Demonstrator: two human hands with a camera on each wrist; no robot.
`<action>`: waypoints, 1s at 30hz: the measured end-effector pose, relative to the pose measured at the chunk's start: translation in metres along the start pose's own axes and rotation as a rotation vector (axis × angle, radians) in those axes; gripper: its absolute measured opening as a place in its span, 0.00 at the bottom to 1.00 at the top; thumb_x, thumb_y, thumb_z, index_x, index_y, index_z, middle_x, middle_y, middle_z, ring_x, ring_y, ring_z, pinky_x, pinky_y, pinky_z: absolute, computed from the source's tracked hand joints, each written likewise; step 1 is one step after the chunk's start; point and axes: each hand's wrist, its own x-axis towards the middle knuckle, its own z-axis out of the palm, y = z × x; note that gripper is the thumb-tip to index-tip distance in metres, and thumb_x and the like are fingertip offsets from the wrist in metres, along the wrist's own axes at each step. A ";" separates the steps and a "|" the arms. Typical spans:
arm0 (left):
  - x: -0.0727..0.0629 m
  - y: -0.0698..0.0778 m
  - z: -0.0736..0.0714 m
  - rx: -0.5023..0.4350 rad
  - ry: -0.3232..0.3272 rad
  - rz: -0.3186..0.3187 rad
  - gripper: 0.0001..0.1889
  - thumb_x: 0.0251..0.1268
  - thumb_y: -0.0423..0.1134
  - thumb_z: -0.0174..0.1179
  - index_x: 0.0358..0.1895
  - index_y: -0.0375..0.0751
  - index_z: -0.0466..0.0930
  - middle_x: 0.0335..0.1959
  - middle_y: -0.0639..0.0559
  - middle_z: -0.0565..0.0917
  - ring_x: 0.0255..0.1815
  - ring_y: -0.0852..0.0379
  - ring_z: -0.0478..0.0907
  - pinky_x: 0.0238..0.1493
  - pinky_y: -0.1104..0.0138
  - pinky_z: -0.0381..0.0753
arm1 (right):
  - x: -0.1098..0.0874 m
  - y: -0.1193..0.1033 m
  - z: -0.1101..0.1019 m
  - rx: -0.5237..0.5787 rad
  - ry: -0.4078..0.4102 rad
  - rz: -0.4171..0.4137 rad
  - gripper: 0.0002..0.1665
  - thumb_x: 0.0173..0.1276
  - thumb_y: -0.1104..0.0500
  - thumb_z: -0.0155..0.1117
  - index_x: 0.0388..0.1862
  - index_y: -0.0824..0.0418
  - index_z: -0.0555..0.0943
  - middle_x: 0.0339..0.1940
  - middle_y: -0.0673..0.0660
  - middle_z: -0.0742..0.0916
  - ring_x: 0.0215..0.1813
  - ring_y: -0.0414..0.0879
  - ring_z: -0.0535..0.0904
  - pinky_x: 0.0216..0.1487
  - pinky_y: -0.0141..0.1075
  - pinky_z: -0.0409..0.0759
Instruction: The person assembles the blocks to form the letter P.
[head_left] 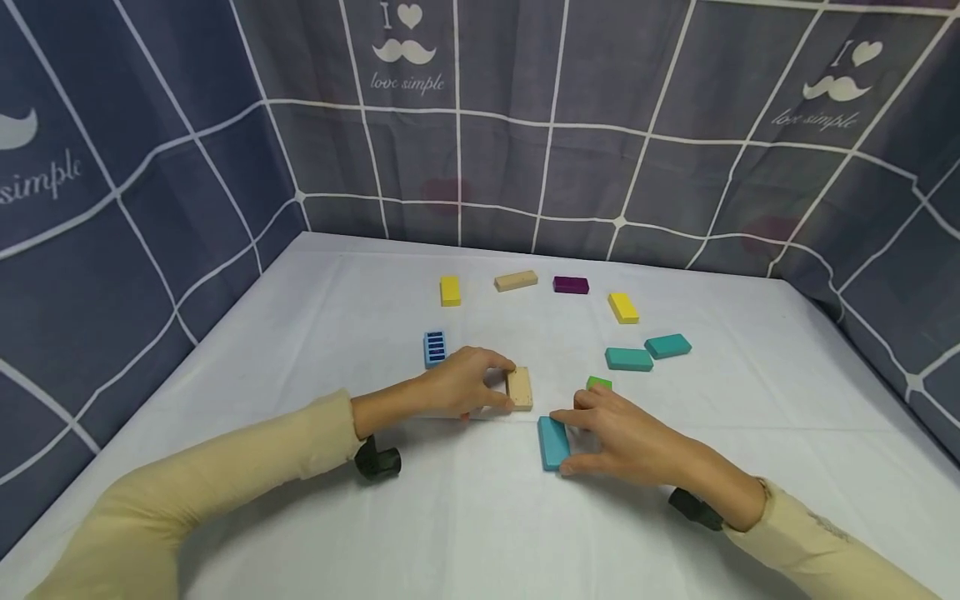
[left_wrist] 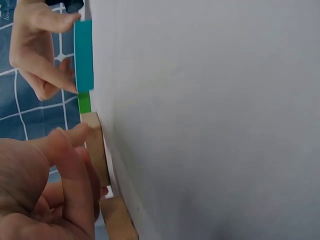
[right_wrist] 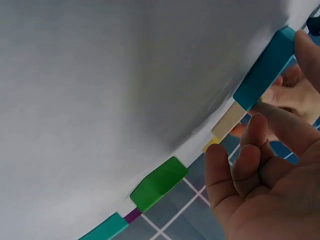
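My left hand point(head_left: 462, 383) pinches a plain wooden block point(head_left: 519, 389) by its two ends, thumb at the near end and a finger at the far end. The block lies flat on the white cloth. To its right and nearer, a blue-teal block point(head_left: 553, 443) lies between the thumb and forefinger of my right hand point(head_left: 622, 437), gripped end to end. Both blocks also show in the wrist views, the wooden one point(left_wrist: 97, 150) and the teal one point(right_wrist: 265, 70). A green block point(head_left: 599, 383) sits just beyond my right hand, which partly hides it. Left of the wooden block is a blue block with dark bars point(head_left: 435, 348).
Farther back, an arc of blocks runs across the table point(head_left: 300, 517): yellow point(head_left: 450, 291), wooden point(head_left: 516, 281), purple point(head_left: 571, 285), another yellow point(head_left: 623, 307). Two teal blocks point(head_left: 628, 359) lie at right, close together. A dark checked curtain point(head_left: 495, 158) encloses the back and sides.
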 end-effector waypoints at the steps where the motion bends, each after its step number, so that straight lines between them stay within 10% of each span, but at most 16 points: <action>1: 0.002 0.000 -0.001 -0.011 -0.007 -0.004 0.30 0.59 0.42 0.72 0.65 0.38 0.76 0.64 0.44 0.77 0.21 0.55 0.80 0.16 0.69 0.76 | 0.001 -0.001 0.000 0.001 -0.003 -0.001 0.38 0.60 0.35 0.70 0.60 0.60 0.82 0.34 0.42 0.75 0.39 0.40 0.64 0.38 0.32 0.68; 9: 0.018 0.000 -0.003 -0.023 -0.054 -0.040 0.31 0.59 0.41 0.72 0.66 0.40 0.75 0.28 0.47 0.81 0.11 0.58 0.74 0.16 0.71 0.75 | 0.010 -0.005 0.005 -0.015 -0.001 -0.007 0.38 0.60 0.35 0.70 0.61 0.59 0.82 0.31 0.42 0.74 0.37 0.39 0.63 0.35 0.31 0.67; 30: 0.017 0.003 -0.001 -0.042 -0.056 0.024 0.27 0.59 0.43 0.72 0.62 0.40 0.80 0.23 0.48 0.79 0.10 0.58 0.72 0.14 0.71 0.73 | 0.013 -0.007 0.009 -0.083 0.063 -0.027 0.34 0.59 0.39 0.72 0.59 0.58 0.84 0.25 0.43 0.72 0.33 0.38 0.63 0.31 0.29 0.66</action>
